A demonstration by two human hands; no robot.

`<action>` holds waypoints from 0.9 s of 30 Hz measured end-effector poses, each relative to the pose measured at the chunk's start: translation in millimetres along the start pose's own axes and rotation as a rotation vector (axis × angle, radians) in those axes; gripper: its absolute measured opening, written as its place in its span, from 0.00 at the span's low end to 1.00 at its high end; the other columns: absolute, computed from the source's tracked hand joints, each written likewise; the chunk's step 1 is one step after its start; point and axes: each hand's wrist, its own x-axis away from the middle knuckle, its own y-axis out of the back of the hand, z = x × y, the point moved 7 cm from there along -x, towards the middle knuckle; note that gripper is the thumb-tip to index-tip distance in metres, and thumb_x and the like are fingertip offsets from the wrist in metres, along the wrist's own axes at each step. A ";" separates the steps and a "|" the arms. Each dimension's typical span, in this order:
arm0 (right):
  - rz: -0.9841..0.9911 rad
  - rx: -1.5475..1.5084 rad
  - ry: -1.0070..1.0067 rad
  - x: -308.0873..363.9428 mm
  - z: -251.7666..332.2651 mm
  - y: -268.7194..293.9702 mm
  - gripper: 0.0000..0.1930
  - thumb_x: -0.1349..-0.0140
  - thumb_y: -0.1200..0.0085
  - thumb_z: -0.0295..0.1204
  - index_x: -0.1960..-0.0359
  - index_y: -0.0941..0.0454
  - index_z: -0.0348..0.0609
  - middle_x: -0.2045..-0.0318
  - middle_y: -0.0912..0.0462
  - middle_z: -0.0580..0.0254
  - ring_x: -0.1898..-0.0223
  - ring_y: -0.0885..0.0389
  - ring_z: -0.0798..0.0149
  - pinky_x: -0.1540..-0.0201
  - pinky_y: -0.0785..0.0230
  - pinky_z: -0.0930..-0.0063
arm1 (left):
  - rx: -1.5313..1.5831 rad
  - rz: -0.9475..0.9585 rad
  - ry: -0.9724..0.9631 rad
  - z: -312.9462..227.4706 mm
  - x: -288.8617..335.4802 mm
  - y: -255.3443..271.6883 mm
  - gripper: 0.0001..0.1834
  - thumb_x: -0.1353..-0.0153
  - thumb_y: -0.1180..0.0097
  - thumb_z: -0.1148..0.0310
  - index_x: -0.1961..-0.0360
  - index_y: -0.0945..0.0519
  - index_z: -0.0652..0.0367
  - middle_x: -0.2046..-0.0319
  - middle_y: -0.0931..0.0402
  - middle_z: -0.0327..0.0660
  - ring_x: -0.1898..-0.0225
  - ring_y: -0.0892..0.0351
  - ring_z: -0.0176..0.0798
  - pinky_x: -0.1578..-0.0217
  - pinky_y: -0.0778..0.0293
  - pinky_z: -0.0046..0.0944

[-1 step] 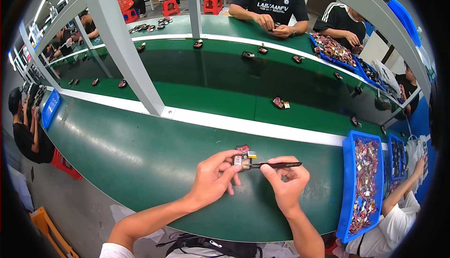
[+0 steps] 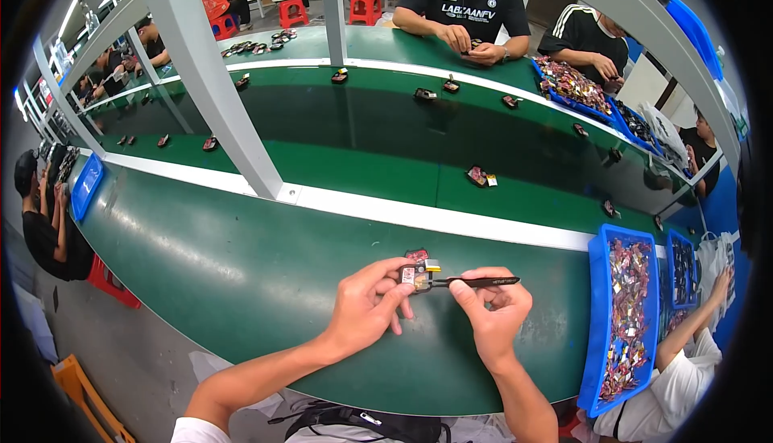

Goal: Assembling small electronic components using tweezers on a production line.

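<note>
Above the green tabletop, my left hand (image 2: pixel 368 302) pinches a small open black plastic housing (image 2: pixel 408 277) between thumb and fingers. Inside it are a reddish circuit board (image 2: pixel 416 255) and a silver battery with a yellow edge (image 2: pixel 433 265). Black tweezers (image 2: pixel 493 281) are gripped in my right hand (image 2: pixel 493 306), between thumb and index finger. The tips point left and reach the lower right edge of the housing. Whether they pinch a part inside cannot be made out.
On the right stands a blue tray (image 2: pixel 598 322) heaped with small red boards and batteries; another blue tray (image 2: pixel 683 262) holds dark parts. Beyond a white rail (image 2: pixel 451 219) runs a green conveyor belt (image 2: pixel 346 177) carrying scattered units. A grey post (image 2: pixel 217 81) rises left. Co-workers sit around.
The units on the belt have shifted very slightly to the left. The tweezers have rolled a little in my right hand; both hands stay in place.
</note>
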 end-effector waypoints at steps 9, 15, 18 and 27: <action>0.001 -0.123 -0.252 6.5 -13.0 -5.7 0.08 0.39 0.34 0.18 0.60 0.19 0.31 0.71 0.16 0.64 0.74 0.25 0.81 0.73 0.38 0.87 | -0.101 -0.024 -0.107 -5.8 2.6 -3.2 0.20 0.33 0.44 0.83 0.40 0.25 0.71 0.59 0.21 0.48 0.70 0.15 0.35 0.81 0.18 0.30; -0.003 -0.229 -0.282 5.4 -14.8 -6.9 0.08 0.40 0.33 0.18 0.61 0.19 0.32 0.71 0.16 0.63 0.76 0.27 0.82 0.77 0.42 0.87 | -0.162 0.002 -0.137 -9.4 4.1 -8.3 0.20 0.33 0.44 0.84 0.41 0.25 0.73 0.60 0.22 0.49 0.70 0.14 0.37 0.81 0.17 0.31; -0.021 -0.315 -0.305 4.8 -16.2 -8.1 0.08 0.40 0.33 0.18 0.61 0.19 0.33 0.72 0.16 0.63 0.78 0.29 0.83 0.78 0.44 0.87 | -0.156 0.010 -0.137 -8.2 4.3 -9.0 0.19 0.33 0.44 0.84 0.41 0.25 0.73 0.60 0.22 0.49 0.70 0.14 0.37 0.81 0.17 0.31; 0.028 -0.318 -0.352 5.5 -18.7 -12.4 0.08 0.39 0.35 0.15 0.60 0.19 0.28 0.67 0.14 0.60 0.71 0.22 0.79 0.71 0.34 0.87 | 0.054 0.017 0.038 4.8 0.3 -1.2 0.18 0.31 0.45 0.80 0.41 0.27 0.75 0.61 0.21 0.50 0.70 0.14 0.39 0.79 0.17 0.33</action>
